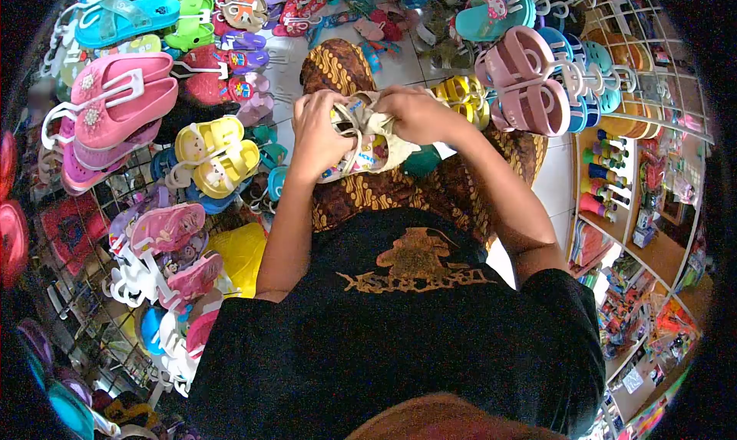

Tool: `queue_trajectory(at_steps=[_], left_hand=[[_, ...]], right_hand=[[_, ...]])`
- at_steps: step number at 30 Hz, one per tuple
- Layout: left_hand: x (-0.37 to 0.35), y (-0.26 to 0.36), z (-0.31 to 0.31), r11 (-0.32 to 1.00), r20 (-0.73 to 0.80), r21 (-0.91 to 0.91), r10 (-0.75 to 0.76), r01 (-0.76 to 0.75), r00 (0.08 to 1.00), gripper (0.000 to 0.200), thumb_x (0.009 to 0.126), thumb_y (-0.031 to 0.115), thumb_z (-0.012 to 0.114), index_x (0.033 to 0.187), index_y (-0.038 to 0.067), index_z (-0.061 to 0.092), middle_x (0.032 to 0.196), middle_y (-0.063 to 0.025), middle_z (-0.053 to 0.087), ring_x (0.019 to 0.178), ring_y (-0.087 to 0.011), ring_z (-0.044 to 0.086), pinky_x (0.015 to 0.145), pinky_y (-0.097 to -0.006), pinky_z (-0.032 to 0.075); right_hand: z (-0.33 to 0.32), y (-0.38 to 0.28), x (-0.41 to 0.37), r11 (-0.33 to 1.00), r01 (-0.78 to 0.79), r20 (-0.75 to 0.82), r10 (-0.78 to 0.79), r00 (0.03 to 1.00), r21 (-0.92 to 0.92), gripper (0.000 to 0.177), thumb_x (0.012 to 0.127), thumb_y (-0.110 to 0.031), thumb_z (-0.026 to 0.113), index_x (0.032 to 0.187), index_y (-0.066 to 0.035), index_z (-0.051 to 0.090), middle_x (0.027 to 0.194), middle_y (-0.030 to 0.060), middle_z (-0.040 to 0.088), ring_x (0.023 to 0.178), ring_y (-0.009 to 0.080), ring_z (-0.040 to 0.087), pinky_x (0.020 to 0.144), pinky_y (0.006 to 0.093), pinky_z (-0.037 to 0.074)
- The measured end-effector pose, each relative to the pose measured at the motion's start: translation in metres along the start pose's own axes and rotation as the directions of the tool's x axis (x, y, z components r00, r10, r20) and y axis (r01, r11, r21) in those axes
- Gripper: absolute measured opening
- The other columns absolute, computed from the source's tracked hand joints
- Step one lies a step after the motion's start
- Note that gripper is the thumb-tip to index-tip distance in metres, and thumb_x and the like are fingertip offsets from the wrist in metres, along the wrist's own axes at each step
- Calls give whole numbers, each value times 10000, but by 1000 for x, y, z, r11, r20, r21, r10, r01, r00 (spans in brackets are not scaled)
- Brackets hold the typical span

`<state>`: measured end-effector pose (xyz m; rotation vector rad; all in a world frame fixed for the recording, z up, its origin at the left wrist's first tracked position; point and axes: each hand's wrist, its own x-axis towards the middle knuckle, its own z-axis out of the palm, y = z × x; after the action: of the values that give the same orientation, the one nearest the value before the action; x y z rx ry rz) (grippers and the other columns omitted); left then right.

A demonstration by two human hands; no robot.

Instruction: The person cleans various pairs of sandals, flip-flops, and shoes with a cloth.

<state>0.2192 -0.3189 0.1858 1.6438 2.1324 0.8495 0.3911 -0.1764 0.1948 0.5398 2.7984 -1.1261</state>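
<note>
A pair of cream sandals [374,154] with colourful printed insoles is held above the lap, over brown patterned cloth [414,202]. My left hand [321,129] grips the sandals at their left side, its fingers curled over the edge. On the other side, my right hand [414,114] has its fingers closed on a cream strap near the top. The fingertips of my right hand are partly hidden. Something dark green [422,161] lies just below the sandals on the right.
Pink shoes [123,102] and yellow sandals [215,156] hang on a rack at the left. Pale pink sandals [530,83] hang at the right, near wooden shelves [652,248] with small goods. More footwear lies on the white tiled floor [399,56] ahead.
</note>
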Motion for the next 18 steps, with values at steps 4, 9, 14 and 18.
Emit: queue_trajectory(at_steps=[4, 9, 14, 18], left_hand=[[2, -3, 5, 999, -14, 22, 24, -24, 1000, 689, 520, 342, 913, 1068, 76, 593, 1117, -104, 603, 1143, -338, 486, 1010, -445, 370], [3, -2, 7, 994, -10, 108, -13, 14, 1000, 616, 550, 342, 886, 1045, 82, 628, 1125, -84, 606, 1159, -324, 490, 977, -454, 404], [1, 2, -2, 989, -17, 113, -96, 98, 995, 600, 577, 360, 873, 1083, 139, 638, 1130, -59, 604, 1148, -322, 501, 965, -469, 405], [-1, 4, -9, 946, -108, 218, -222, 241, 969, 563, 635, 374, 842, 1113, 162, 634, 1114, -74, 617, 1119, -334, 529, 942, -493, 410]], right_hand=[[-6, -10, 10, 993, -116, -277, 118, 954, 22, 440, 726, -24, 564, 1151, -61, 668, 1170, 192, 648, 1138, 348, 593, 956, 483, 458], [11, -23, 13, 960, -128, -118, 101, 988, -251, 474, 742, -30, 557, 1200, -99, 655, 1227, 136, 641, 1247, 291, 528, 949, 507, 414], [-32, -10, -5, 998, -51, -75, 48, 996, -41, 392, 748, -65, 556, 1126, -30, 653, 1018, 219, 675, 1017, 371, 633, 853, 475, 475], [-64, -27, -25, 912, -186, -149, 254, 956, 364, 335, 752, -167, 602, 1041, -9, 663, 884, 199, 701, 842, 361, 684, 790, 423, 526]])
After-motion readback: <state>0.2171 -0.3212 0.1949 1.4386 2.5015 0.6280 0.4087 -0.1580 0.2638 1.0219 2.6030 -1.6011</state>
